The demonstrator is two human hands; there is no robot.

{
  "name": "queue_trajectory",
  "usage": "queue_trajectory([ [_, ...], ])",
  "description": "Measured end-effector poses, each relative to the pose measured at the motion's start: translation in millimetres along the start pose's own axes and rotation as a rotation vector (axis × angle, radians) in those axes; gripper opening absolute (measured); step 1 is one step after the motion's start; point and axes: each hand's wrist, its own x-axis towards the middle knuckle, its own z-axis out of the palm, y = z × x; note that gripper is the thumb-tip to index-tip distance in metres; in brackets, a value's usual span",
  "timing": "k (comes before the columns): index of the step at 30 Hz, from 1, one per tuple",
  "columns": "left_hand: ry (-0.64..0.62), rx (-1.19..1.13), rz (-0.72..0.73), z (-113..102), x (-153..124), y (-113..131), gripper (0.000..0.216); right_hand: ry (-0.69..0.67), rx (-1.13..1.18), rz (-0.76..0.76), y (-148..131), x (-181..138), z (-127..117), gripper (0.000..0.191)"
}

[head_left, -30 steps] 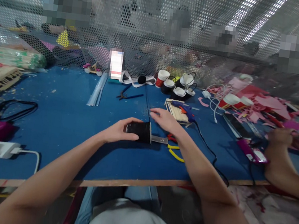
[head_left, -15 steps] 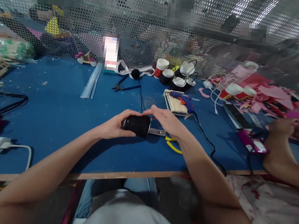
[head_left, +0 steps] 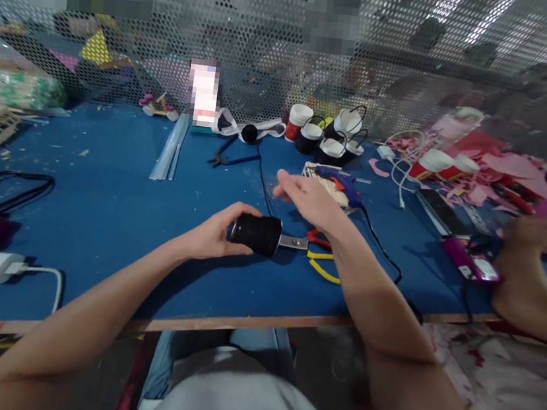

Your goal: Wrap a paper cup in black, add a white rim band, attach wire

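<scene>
My left hand (head_left: pixel 218 230) is closed around a black-covered cup (head_left: pixel 256 234) lying on its side on the blue table. Raised off the cup, to its upper right, is my right hand (head_left: pixel 307 196). Its fingers are curled together, and whatever they may hold is hidden. A pair of scissors (head_left: pixel 295 242) lies at the cup's right end, its tips out of sight behind the cup. The red and yellow handles (head_left: pixel 323 269) are partly under my right forearm. Just beyond my right hand, a blue glue gun (head_left: pixel 349 191) rests on a small rack of wooden sticks (head_left: pixel 313 171).
Several black and red cups (head_left: pixel 333 149) stand at the back by a perforated metal screen (head_left: pixel 267 51). Pliers (head_left: pixel 224 159), clear glue sticks (head_left: pixel 168 149) and a phone (head_left: pixel 205 93) lie left of them. Pink scraps (head_left: pixel 493 162) and a co-worker's arm (head_left: pixel 524 276) are at right.
My right hand has lifted off the cup and moved up, its fingers now curled. The red scissor handle has come into sight. My left hand keeps its hold on the cup.
</scene>
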Motion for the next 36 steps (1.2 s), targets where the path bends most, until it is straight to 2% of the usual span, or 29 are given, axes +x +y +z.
queue_trajectory([
  [3,0.009,0.039,0.031,-0.1,0.2,-1.7,0.052,-0.152,-0.082,0.081,10.9,-6.9,-5.8,0.060],
  [6,0.019,0.049,0.055,1.4,0.4,-4.4,0.051,-0.288,-0.007,0.054,19.8,-12.2,0.8,0.050],
  [11,0.052,-0.037,0.010,3.7,-0.1,-5.9,0.051,-0.252,0.141,0.031,24.0,-8.8,14.5,0.026],
  [16,0.062,-0.178,-0.082,3.7,-1.1,-4.4,0.048,-0.233,0.178,-0.016,15.3,1.3,17.6,0.023],
  [19,0.059,-0.207,-0.081,3.1,-1.5,-4.1,0.052,-0.228,0.185,-0.078,7.9,7.3,19.5,0.020],
  [25,0.025,-0.190,-0.036,2.8,-2.6,-1.2,0.054,-0.319,0.120,-0.076,9.0,23.7,24.6,0.019],
  [29,-0.010,-0.027,0.002,1.8,-2.2,3.0,0.055,-0.382,0.026,-0.023,17.5,28.8,28.8,0.019],
  [32,-0.007,0.053,-0.030,0.7,-1.8,3.2,0.050,-0.267,-0.061,0.009,20.2,23.7,19.5,0.020],
  [36,0.078,0.046,-0.074,-0.9,-1.0,-2.2,0.051,0.108,-0.146,0.005,24.8,12.8,-26.7,0.028],
])
